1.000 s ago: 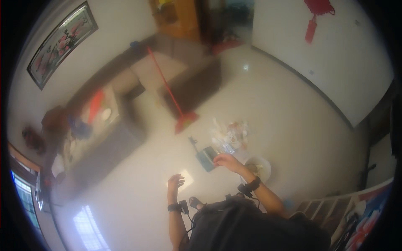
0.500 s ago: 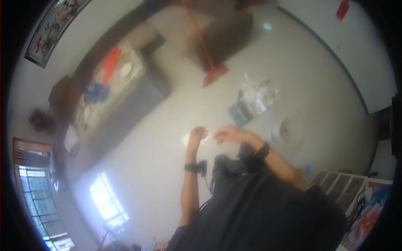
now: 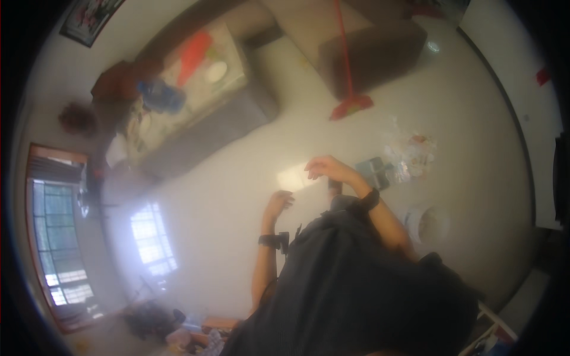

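Note:
My left hand (image 3: 278, 204) hangs over the pale floor with its fingers loosely curved, and nothing shows in it. Farther forward and to the right, my right hand (image 3: 330, 168) is bent at the wrist, fingers reaching left, also bare. Neither hand touches the other. Just right of my right hand, a grey-blue box-like thing (image 3: 373, 172) stands on the floor; its kind is unclear. Beside it lies a crumpled clear plastic bag (image 3: 412, 157) with some whitish and reddish contents. Each wrist wears a black strap.
A red broom (image 3: 351, 107) leans on a brown sofa (image 3: 374, 56) ahead. At the left stands a long covered table (image 3: 208, 133) with a red bag (image 3: 193, 56), a blue bag (image 3: 161, 97) and a white bowl (image 3: 216, 72). A white bucket (image 3: 426, 224) is at my right.
The view has turned, shifting the room's things rightward in the picture. My right hand has moved forward, farther from my left hand. Both hands remain without anything visible in them.

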The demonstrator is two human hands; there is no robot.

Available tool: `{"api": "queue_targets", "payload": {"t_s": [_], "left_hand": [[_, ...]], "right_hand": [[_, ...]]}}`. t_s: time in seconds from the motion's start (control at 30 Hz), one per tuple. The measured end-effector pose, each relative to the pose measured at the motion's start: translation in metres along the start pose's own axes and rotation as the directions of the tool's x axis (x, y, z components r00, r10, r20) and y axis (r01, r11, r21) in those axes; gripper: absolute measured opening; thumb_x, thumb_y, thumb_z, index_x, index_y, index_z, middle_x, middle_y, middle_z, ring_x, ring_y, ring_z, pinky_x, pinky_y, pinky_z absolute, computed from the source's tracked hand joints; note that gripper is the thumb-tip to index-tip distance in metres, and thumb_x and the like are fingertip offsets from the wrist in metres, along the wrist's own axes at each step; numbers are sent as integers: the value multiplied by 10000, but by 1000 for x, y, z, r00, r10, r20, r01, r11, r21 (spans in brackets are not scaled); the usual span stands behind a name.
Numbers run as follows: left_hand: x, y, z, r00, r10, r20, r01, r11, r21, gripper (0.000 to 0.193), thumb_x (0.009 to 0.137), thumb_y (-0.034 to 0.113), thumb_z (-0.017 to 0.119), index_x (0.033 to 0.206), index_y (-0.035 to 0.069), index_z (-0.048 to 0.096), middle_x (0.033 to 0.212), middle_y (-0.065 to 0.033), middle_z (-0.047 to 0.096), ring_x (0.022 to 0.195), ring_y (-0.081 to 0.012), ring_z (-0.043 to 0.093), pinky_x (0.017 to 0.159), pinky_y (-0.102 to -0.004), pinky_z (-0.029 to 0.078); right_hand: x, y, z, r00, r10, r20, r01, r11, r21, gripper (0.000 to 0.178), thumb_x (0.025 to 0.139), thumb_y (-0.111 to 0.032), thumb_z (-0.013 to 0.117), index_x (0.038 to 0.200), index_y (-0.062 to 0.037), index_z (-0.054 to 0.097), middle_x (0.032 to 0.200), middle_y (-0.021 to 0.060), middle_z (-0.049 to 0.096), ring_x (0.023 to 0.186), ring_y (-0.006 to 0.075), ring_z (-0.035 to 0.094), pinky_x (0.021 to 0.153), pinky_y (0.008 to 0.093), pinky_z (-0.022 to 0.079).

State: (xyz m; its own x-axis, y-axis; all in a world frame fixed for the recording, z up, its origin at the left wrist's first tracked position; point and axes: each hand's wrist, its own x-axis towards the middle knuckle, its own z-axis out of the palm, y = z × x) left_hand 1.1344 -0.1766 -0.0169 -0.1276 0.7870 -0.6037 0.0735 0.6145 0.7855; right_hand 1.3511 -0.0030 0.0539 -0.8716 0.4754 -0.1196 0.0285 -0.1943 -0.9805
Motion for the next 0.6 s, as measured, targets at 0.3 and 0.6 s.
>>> {"api": "queue_targets", "payload": {"t_s": [0.3, 0.6], "left_hand": [[122, 105, -70, 996, 84, -23, -82, 994, 75, 306, 891, 215, 502, 1110, 13, 577, 909, -81, 662, 781, -169, 627, 706, -271, 486], [261, 201, 9, 883, 166, 438, -210, 976, 53, 299, 918, 205, 486, 1131, 8, 556, 966, -88, 655, 854, -179, 620, 753, -286, 483]], "right_hand": [[81, -64, -102, 984, -123, -131, 105, 985, -139, 226, 871, -109, 508, 1024, 29, 600, 853, 99, 663, 784, 157, 614, 734, 282, 490], [39, -64, -205, 858, -130, -496, 143, 990, -11, 203, 887, -104, 506, 1014, 14, 609, 900, 88, 654, 840, 152, 615, 757, 276, 487]]}}
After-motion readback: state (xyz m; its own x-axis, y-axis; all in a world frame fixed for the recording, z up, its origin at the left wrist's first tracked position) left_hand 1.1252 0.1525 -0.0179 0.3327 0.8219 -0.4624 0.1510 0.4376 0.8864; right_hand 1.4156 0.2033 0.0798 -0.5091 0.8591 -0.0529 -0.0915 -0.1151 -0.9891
